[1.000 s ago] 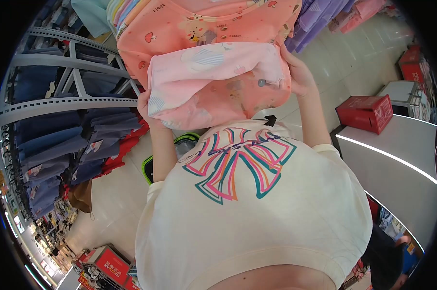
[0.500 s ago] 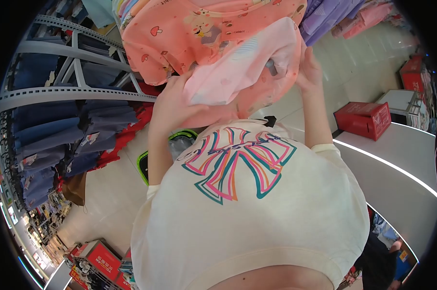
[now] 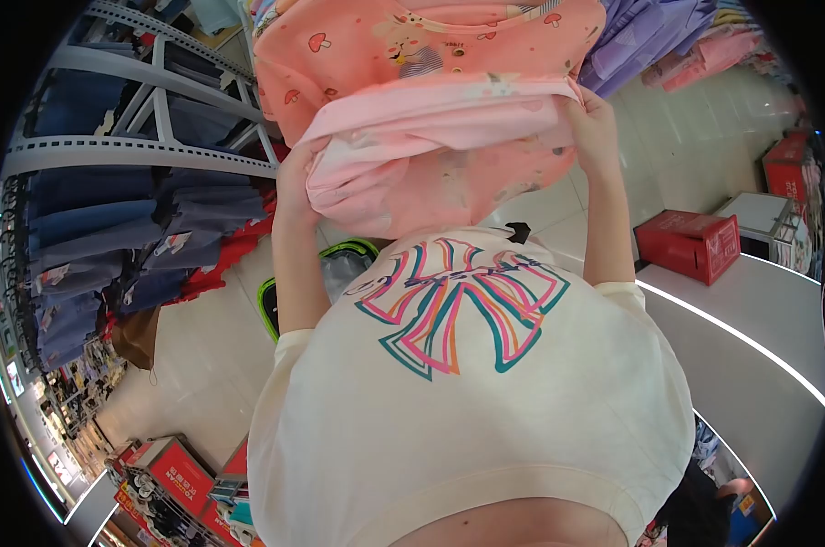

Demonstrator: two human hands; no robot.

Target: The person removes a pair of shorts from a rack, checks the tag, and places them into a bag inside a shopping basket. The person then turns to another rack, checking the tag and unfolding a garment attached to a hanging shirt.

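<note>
A coral-pink pajama top (image 3: 348,55) printed with red mushrooms and a cartoon rabbit hangs at the top of the view. Its lower edge is turned up, so the paler inside shows as a band across the front. On the left, my left hand (image 3: 295,178) grips one end of this folded band; its fingers are partly hidden by the cloth. My right hand (image 3: 596,128) is closed on the other end, thumb and fingers pinching the edge. Between both hands the fabric is stretched sideways.
Dark blue jeans (image 3: 93,223) hang on a white metal rack (image 3: 139,155) at left. Purple garments (image 3: 645,41) hang beyond my right hand. A red box (image 3: 688,246) sits on a white display platform (image 3: 741,314) at right. A green-edged dark bag (image 3: 348,260) is below my left arm.
The loose, bunched hem is now pulled into a wide band. My right hand has gone from open fingers beside the cloth to pinching its edge. My left hand has shifted slightly down and left.
</note>
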